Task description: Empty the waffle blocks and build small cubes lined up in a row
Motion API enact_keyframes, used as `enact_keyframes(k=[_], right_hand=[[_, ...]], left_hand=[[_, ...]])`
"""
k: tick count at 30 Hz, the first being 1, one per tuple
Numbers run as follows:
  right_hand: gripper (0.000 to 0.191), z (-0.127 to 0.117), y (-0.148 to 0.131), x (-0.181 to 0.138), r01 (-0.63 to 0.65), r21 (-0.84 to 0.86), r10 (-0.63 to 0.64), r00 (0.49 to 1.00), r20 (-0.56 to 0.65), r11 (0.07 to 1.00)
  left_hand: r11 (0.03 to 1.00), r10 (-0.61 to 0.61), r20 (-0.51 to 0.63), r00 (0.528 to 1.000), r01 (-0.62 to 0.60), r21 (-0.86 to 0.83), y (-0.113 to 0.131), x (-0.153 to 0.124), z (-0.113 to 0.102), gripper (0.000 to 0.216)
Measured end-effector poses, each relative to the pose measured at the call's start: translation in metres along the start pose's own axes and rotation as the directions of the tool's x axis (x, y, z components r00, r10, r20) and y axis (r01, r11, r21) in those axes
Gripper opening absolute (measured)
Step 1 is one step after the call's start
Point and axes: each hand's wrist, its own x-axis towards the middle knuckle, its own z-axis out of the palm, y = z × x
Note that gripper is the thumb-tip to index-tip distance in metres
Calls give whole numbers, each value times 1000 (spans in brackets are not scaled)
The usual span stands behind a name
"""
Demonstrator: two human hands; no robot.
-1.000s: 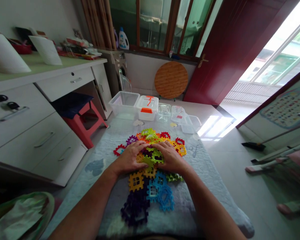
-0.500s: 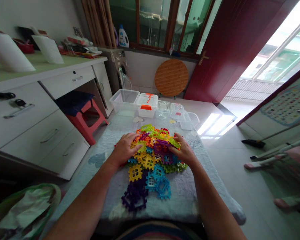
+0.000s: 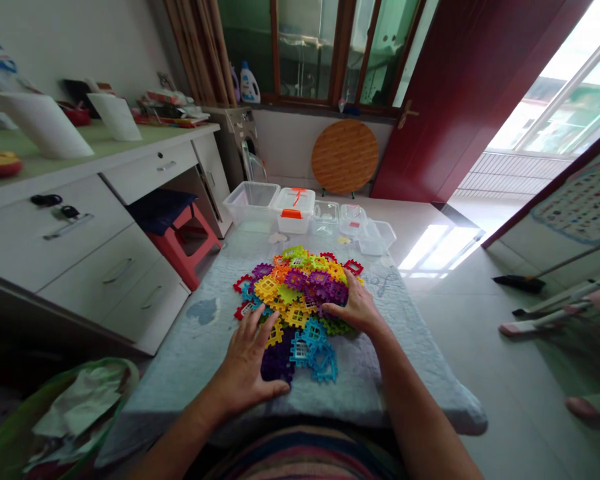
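A dark red door (image 3: 445,100) is standing at the back, and a white desk (image 3: 145,157) with drawers is running along the left side. Between them, a table (image 3: 380,387) is wearing a pale blue patterned cloth. A red stool (image 3: 193,237) with a dark seat is standing partly under the desk, and a round wooden board (image 3: 345,157) is leaning near the back wall. 5 clear plastic containers (image 3: 253,212) are lining the table's far end; 1 of them is bearing an orange latch (image 3: 291,214).

A pile of notched plastic pieces (image 3: 287,293) is covering the middle of the table, nearer the person than the containers are. The left hand (image 3: 245,367) is lying at the pile's near left edge, its fingers spreading apart and its thumb standing well away from them over dark purple pieces (image 3: 279,357); whether it is gripping any, I cannot tell. The right hand (image 3: 359,308) is curving against the pile's right side, its thumb parting from the fingers and pointing at purple pieces (image 3: 325,285). Its fingers are lying close together, their tips bordering the pile, but I cannot tell what they are pressing. Between the hands, 3 light blue pieces (image 3: 311,345) are overlapping beside the dark purple ones.
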Motion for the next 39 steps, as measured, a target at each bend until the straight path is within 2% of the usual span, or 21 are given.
enact_keyframes(k=[5,12,17,21,24,27,32,36,39], right_hand=[[109,7,-13,-1,112,58,-114,993,40,992],[88,15,-28,10,136,203,-146,989,31,970],[73,17,-42,23,173,268,-174,985,-23,948],[56,13,-52,39,188,329,-192,981,-21,925],[41,9,-60,52,140,306,-140,990,-21,942],[39,7,-65,65,118,258,-126,992,16,959],[40,4,-52,97,160,293,-195,976,96,943],[34,6,-34,131,71,184,-87,993,77,980],[45,14,-28,150,10,27,-13,992,125,1000]], left_hand=[[998,9,-57,998,-12,-54,16,26,1,103],[990,-49,-152,987,28,-141,26,60,4,81],[978,-77,-247,966,25,-209,24,77,-2,67],[975,-107,-377,920,23,-221,19,87,-14,52],[973,-145,-414,899,53,-227,10,92,-22,43],[978,-173,-438,882,100,-184,-3,94,-29,39],[979,-193,-453,870,202,-30,-24,89,-32,56],[965,-254,-365,896,260,-32,-34,86,-25,86],[963,-268,-262,927,255,-83,-39,87,-18,108]])
